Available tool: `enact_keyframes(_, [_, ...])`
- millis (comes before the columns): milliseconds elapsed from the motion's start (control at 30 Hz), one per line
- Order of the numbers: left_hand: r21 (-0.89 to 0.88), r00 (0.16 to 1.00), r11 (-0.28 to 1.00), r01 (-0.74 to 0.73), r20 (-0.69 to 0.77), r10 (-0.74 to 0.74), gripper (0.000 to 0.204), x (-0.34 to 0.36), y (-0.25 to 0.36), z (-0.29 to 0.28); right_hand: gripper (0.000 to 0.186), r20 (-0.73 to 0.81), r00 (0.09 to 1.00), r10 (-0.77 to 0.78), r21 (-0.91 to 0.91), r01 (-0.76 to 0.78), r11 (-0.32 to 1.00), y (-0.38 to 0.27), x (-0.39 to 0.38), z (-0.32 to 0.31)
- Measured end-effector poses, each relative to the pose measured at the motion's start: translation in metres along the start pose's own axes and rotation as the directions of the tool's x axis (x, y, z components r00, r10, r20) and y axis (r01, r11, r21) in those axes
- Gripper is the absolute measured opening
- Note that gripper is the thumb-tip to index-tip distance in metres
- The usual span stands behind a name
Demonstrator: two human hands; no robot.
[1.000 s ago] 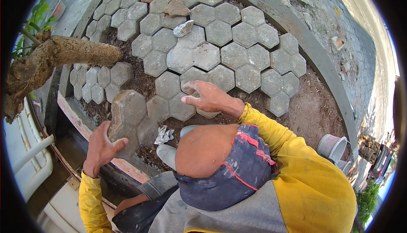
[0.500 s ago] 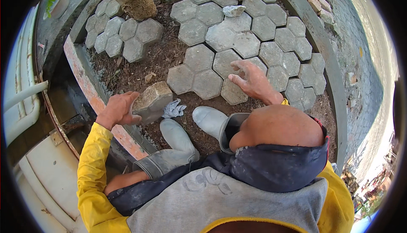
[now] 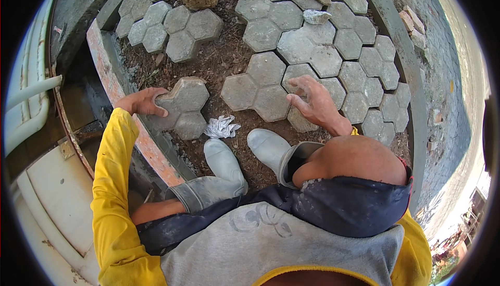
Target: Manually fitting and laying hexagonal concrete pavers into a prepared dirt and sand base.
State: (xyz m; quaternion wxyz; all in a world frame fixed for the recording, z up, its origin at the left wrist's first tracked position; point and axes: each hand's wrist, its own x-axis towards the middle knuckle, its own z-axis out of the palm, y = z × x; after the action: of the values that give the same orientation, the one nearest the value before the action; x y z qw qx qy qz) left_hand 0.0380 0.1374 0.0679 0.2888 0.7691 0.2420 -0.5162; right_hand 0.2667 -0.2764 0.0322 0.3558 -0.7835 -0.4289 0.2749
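Fitted pavers [image 3: 359, 76] fill the upper right, bare soil [image 3: 223, 51] upper centre — left hand [image 3: 143, 101] spread on a lone paver [image 3: 190, 96], hold unclear; right hand [image 3: 319, 103] loosely open, empty.

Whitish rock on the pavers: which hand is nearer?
Right. The right hand is on the near side of the whitish rock; the left hand is farther, well to its left, on a three-lobed paver.

Decent daylight, concrete pavers [image 3: 317, 51] look crisp in soft shade, sunlit roadway [image 3: 451, 200] right's kinda blown out, fisheye-bent edges.
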Motion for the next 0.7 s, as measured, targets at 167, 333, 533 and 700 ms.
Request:
enact_keyframes(167, [-0.075,0.998,0.995,0.058,-0.028,-0.061,0.078,0.015,-0.003,0.000,0.037,0.004,1.000,-0.005,-0.056,0.006,0.998,0.007,0.006,0.007])
enact_keyframes(333, [-0.148,0.997,0.989,-0.002,-0.083,-0.011,0.078,0.053,-0.022,0.009,0.037,-0.003,0.996,-0.085,-0.120,0.084,0.989,0.011,0.015,0.013])
enact_keyframes(533, [-0.478,0.974,0.860,-0.176,-0.208,0.083,0.064,0.084,-0.090,0.029,0.038,0.009,0.994,-0.111,-0.150,0.111,0.983,0.002,0.025,0.025])
enact_keyframes(700, [-0.058,0.948,0.980,-0.191,-0.268,0.169,0.061,0.096,-0.030,0.026,0.053,0.110,0.971,-0.214,-0.364,0.240,0.900,-0.005,0.044,0.027])
